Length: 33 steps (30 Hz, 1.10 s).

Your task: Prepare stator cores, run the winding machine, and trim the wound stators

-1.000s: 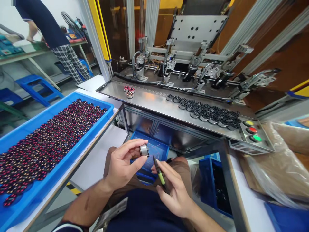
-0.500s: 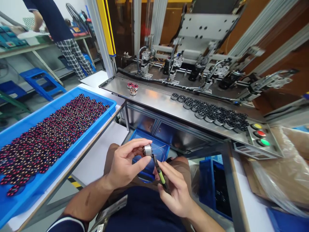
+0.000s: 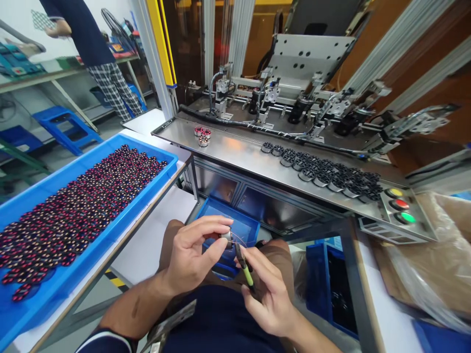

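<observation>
A: Where's the part?
B: Small silver round part (image 3: 226, 239) is up in front of the person's lap, off every surface. Left hand (image 3: 200, 250) has it: thumb below, fingers above, pinched on the rim, rest of the fingers curled in.
A: Right hand?
B: Right hand (image 3: 265, 294) is wrapped around a hand tool (image 3: 248, 275) with a yellow-green and black handle. Grip closed on the handle, tip pointing up at the part. Can't tell if the tip touches.
A: Wires?
B: Thin wire (image 3: 241, 239) comes off the part's right side, near the tool tip. Too fine to count strands.
A: Below?
B: Blue bin (image 3: 211, 208), low down, beyond the hands.
A: Left side?
B: Blue tray (image 3: 171, 163) on a white worktop (image 3: 184, 158), heaped with red-and-black rings (image 3: 91, 206).
A: Ahead?
B: Steel worktop (image 3: 239, 156) along the machine (image 3: 301, 88). Three reddish parts (image 3: 203, 136) grouped at its left, a block of black-and-silver parts (image 3: 324, 172) toward its right. Yellow, red and green buttons (image 3: 399, 204) sit at the right end.
A: Right side?
B: Blue crate (image 3: 318, 289) with dark contents, too dim to identify. Clear plastic (image 3: 423, 264) over brown cardboard beyond.
A: Anyone else?
B: One co-worker (image 3: 86, 41) standing at back left, well apart.
</observation>
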Motion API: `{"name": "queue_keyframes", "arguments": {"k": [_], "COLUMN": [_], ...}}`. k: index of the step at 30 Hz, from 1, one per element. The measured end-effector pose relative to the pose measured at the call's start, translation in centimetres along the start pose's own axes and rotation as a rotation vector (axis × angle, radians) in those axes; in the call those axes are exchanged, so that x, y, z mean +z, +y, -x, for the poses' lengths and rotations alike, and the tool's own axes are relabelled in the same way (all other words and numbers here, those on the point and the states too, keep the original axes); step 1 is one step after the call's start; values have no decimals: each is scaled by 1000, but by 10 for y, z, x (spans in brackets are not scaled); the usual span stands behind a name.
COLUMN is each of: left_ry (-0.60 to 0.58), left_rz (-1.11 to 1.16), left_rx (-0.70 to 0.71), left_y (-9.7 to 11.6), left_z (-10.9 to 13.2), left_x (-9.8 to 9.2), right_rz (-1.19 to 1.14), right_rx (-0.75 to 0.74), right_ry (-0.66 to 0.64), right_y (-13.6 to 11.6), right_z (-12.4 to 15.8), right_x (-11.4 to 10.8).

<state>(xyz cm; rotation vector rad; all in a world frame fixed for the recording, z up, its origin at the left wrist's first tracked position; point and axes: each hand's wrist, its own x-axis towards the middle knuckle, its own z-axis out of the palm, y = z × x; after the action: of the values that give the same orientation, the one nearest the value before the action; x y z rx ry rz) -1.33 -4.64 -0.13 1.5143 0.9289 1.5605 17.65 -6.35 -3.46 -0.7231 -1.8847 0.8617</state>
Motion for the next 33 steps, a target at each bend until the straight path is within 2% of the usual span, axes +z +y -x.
{"name": "queue_keyframes", "arguments": {"k": [19, 33], "left_ry": [-13, -75], "left_rz": [-86, -93], "left_rx": [22, 31], "left_y": [2, 6], "left_z": [2, 5], "left_x": [0, -1], "right_rz": [94, 69], "right_rx": [13, 17], "right_ry": [35, 49], "right_y": [-1, -8], "right_z": [2, -4], "right_x": [0, 1]}}
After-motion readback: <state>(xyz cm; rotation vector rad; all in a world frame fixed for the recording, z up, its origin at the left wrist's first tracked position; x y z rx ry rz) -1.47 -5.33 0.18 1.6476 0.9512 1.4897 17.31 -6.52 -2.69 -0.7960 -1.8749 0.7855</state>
